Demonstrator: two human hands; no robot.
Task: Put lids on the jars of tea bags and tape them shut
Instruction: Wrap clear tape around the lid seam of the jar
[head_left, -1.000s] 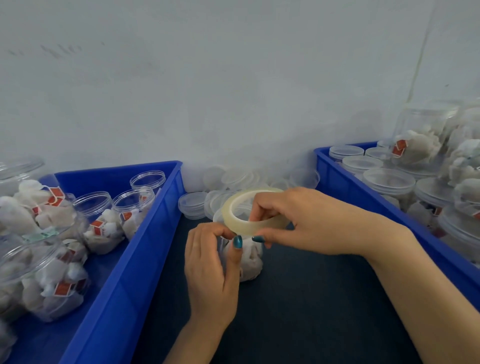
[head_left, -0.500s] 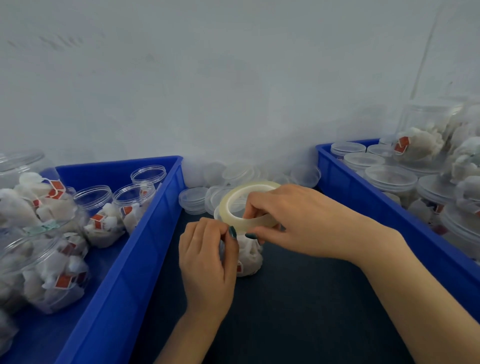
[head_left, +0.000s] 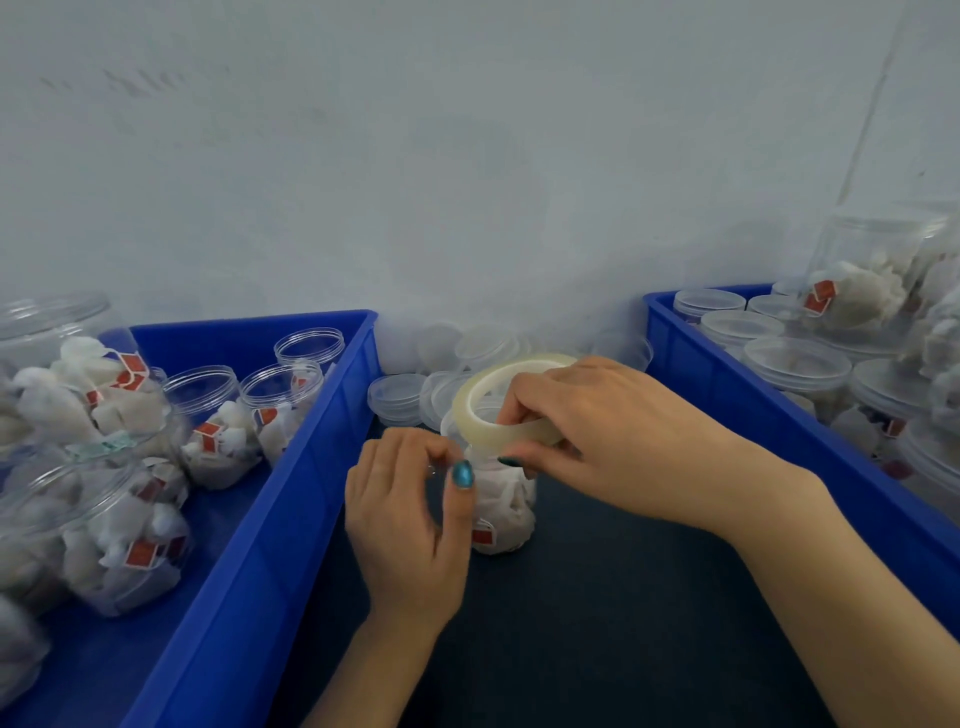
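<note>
Just one jar (head_left: 501, 512) of tea bags sat on the dark table (head_left: 597, 623), between the left bin (head_left: 291, 499) and right bin (head_left: 727, 405), both blue. The left hand (head_left: 405, 519) was curled round its side, thumb on it. The right hand (head_left: 597, 431) pinched the single tape roll (head_left: 467, 397) right over the jar's top. Three open jars (head_left: 283, 400) stood at the left bin's far end.

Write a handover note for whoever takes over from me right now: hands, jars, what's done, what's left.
Left hand holds the jar on the table, thumb at its neck.
Right hand grips the tape roll just over the jar's top.
It seems capped; no finished tape wrap shows.
Left bin: open jars of tea bags, no lids.
Right bin: lidded jars.
Spare lids by the wall.
Left to do: tape this jar, then lid and tape the open ones.
</note>
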